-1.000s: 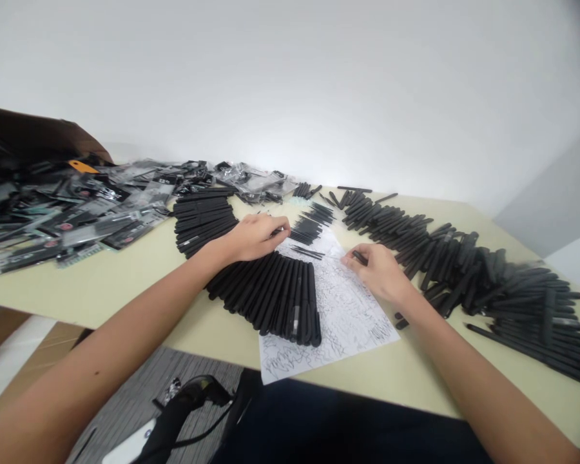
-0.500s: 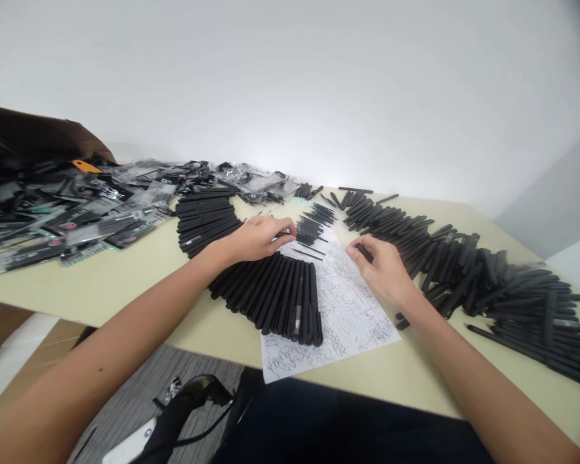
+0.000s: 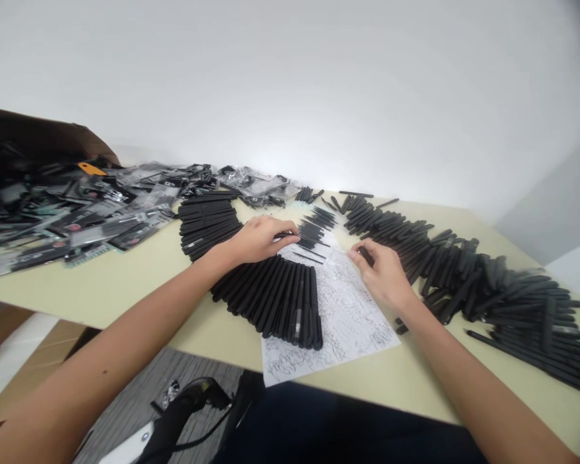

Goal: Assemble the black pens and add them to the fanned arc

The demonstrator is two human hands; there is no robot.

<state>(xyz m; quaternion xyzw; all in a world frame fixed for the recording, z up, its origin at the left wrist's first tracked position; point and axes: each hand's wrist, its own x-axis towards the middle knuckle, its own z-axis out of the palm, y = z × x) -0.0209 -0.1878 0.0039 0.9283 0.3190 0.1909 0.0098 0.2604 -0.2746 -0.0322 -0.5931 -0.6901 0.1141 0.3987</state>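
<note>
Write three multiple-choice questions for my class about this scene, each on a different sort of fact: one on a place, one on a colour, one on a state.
1. Where does the scribbled paper sheet lie? A on the floor; B in a cardboard box; C on the table
2. What colour are the fanned pens? A black; B red; C white
3. What is the right hand doing? A lying flat and empty; B pinching a pen; C gripping a plastic packet

Answers:
1 C: the tabletop shows beside the sheet.
2 A: their barrels are all black.
3 B: the pen sits between thumb and fingers.

Right hand (image 3: 381,274) pinches black pen (image 3: 366,256) over printed paper (image 3: 348,309).
</note>
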